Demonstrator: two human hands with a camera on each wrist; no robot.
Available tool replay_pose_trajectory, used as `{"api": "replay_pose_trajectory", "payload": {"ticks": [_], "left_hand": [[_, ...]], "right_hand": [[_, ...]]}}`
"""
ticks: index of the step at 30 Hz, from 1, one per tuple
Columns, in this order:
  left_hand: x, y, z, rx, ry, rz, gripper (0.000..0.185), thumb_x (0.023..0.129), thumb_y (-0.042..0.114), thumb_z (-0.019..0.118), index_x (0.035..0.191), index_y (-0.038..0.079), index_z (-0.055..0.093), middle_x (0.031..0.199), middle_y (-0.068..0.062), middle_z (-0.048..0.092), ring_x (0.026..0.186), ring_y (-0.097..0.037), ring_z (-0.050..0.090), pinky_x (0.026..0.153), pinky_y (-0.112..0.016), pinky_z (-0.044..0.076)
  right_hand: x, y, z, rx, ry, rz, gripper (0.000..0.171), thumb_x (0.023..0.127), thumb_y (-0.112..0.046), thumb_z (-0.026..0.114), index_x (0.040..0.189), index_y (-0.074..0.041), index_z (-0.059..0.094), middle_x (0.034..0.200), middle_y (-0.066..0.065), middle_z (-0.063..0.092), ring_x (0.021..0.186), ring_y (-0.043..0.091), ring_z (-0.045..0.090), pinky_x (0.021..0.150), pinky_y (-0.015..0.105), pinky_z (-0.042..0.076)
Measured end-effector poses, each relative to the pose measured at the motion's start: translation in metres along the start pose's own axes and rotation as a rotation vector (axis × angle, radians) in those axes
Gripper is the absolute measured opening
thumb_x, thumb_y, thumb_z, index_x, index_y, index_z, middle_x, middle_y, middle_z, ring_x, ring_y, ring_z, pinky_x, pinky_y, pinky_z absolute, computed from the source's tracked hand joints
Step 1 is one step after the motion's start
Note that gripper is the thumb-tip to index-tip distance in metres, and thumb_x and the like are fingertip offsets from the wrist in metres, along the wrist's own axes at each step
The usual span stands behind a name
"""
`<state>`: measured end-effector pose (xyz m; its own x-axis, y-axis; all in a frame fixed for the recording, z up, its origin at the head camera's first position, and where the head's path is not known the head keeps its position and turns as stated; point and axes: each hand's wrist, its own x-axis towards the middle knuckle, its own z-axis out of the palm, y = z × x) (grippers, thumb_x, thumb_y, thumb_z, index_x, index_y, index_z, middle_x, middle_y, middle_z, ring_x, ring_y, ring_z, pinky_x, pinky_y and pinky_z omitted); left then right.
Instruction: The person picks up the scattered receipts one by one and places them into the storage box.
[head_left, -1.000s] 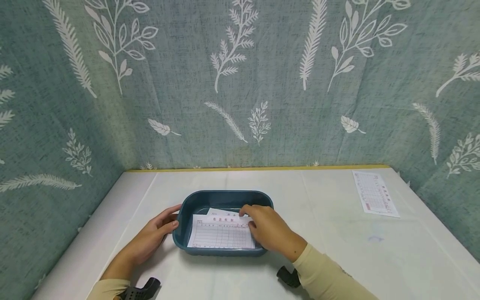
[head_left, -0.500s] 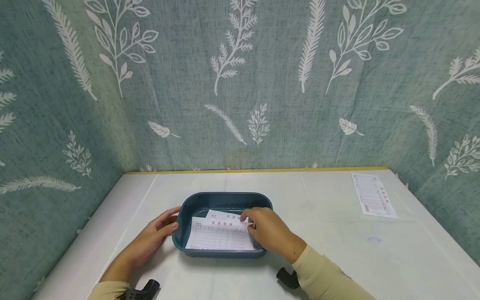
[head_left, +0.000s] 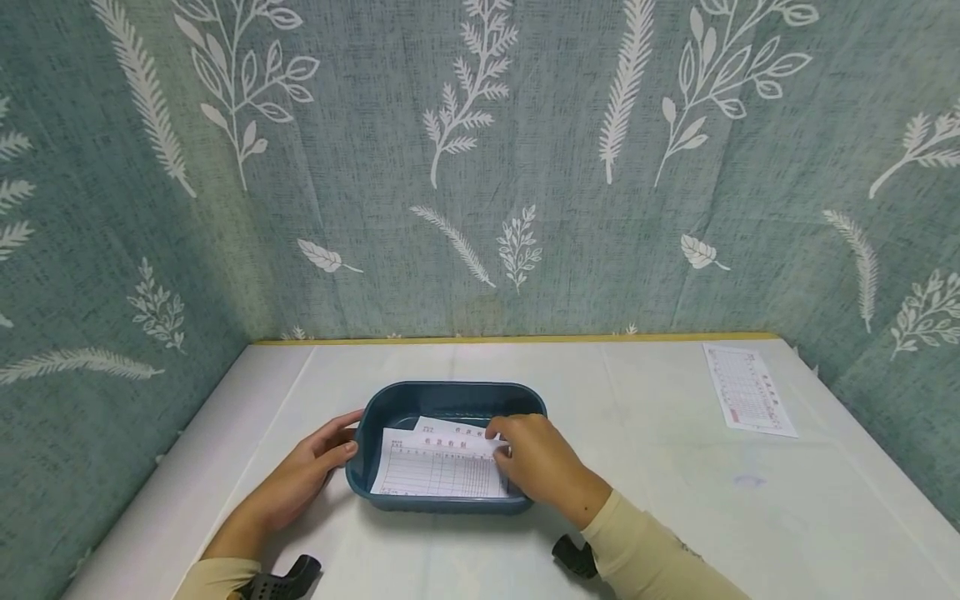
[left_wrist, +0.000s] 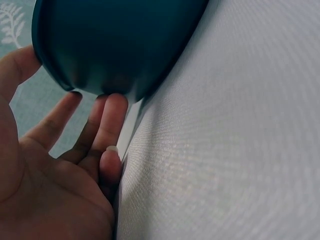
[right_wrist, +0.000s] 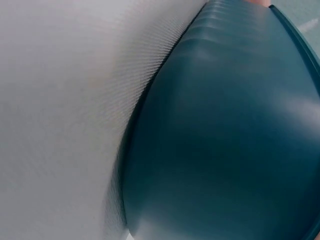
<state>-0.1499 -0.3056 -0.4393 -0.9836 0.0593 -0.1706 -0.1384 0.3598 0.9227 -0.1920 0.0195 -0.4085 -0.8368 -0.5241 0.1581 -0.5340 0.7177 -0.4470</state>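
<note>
A dark teal plastic basin (head_left: pixel 450 505) stands on the white table with two printed receipt slips inside. The front receipt slip (head_left: pixel 438 473) overlaps the back receipt slip (head_left: pixel 435 425). Reaching over the basin's right end, my right hand (head_left: pixel 549 467) pinches the front slip near its upper right corner, thumb and index finger close together. My left hand (head_left: pixel 300 477) rests against the left end; the left wrist view shows its fingertips touching the basin's outer wall (left_wrist: pixel 115 50). In the right wrist view the outer wall (right_wrist: pixel 220 125) fills much of the picture, and the right fingers are hidden.
Another receipt slip (head_left: pixel 750 389) lies near the table's far right corner. A faint bluish mark (head_left: pixel 748 481) shows on the white tabletop (head_left: pixel 660 517). Patterned green cloth (head_left: pixel 480 250) hangs behind the table and along both sides.
The front slip has shifted very slightly left, and my right index fingertip slightly right, uncovering a little more of the back slip. My left hand and the basin hold still.
</note>
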Motion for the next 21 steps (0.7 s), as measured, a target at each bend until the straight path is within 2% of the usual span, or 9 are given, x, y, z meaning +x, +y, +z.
{"api": "replay_pose_trajectory", "payload": {"ticks": [3,6,9,13,16,19,21], "left_hand": [[0.002,0.000,0.000,-0.015,-0.012,0.009,0.061,0.102,0.034,0.056,0.155,0.014,0.033,0.152,-0.020,0.043,0.138,-0.033,0.043,0.113,-0.038,0.039],[0.004,0.000,0.000,-0.034,-0.024,0.023,0.060,0.102,0.031,0.056,0.155,0.012,0.033,0.150,-0.022,0.044,0.136,-0.032,0.044,0.101,-0.019,0.042],[0.006,0.000,0.001,-0.040,-0.020,0.042,0.059,0.102,0.030,0.056,0.154,0.011,0.034,0.148,-0.022,0.046,0.134,-0.031,0.045,0.093,-0.012,0.042],[0.007,0.000,0.001,-0.042,-0.021,0.046,0.060,0.102,0.030,0.057,0.154,0.010,0.035,0.148,-0.022,0.046,0.132,-0.028,0.046,0.093,-0.014,0.043],[0.005,-0.001,0.000,-0.027,-0.022,0.031,0.060,0.102,0.031,0.056,0.154,0.010,0.034,0.149,-0.022,0.045,0.134,-0.029,0.045,0.099,-0.020,0.043],[0.002,-0.002,-0.002,-0.005,-0.014,0.018,0.060,0.102,0.033,0.055,0.154,0.013,0.034,0.151,-0.021,0.044,0.137,-0.033,0.043,0.109,-0.036,0.041],[0.001,-0.005,-0.002,-0.005,-0.018,0.019,0.060,0.102,0.035,0.055,0.155,0.014,0.034,0.151,-0.021,0.043,0.139,-0.034,0.042,0.111,-0.042,0.039]], "right_hand": [[-0.001,-0.001,-0.001,-0.059,0.024,-0.003,0.022,0.088,-0.012,0.074,0.110,-0.009,0.074,0.105,0.007,0.074,0.090,0.014,0.067,0.084,0.035,0.057],[-0.002,0.000,-0.002,-0.125,0.058,-0.030,0.023,0.088,-0.014,0.074,0.111,-0.008,0.074,0.101,0.007,0.073,0.090,0.017,0.066,0.084,0.037,0.056],[-0.002,0.002,-0.002,-0.157,0.100,-0.058,0.024,0.088,-0.015,0.074,0.110,-0.006,0.075,0.102,0.008,0.073,0.094,0.021,0.065,0.085,0.037,0.056],[-0.002,0.004,-0.003,-0.140,0.125,-0.069,0.024,0.089,-0.017,0.074,0.111,-0.007,0.075,0.110,0.008,0.071,0.102,0.023,0.063,0.088,0.036,0.056],[-0.005,0.004,-0.005,-0.078,0.129,-0.098,0.024,0.092,-0.019,0.072,0.114,-0.010,0.074,0.114,0.005,0.068,0.108,0.021,0.060,0.091,0.035,0.055],[-0.011,0.004,-0.009,0.051,0.181,-0.124,0.020,0.092,-0.016,0.071,0.112,-0.012,0.074,0.114,0.001,0.067,0.111,0.018,0.059,0.094,0.035,0.053],[-0.016,0.005,-0.013,0.153,0.235,-0.131,0.016,0.092,-0.012,0.071,0.107,-0.012,0.075,0.111,-0.002,0.068,0.109,0.016,0.060,0.092,0.036,0.054]]}}
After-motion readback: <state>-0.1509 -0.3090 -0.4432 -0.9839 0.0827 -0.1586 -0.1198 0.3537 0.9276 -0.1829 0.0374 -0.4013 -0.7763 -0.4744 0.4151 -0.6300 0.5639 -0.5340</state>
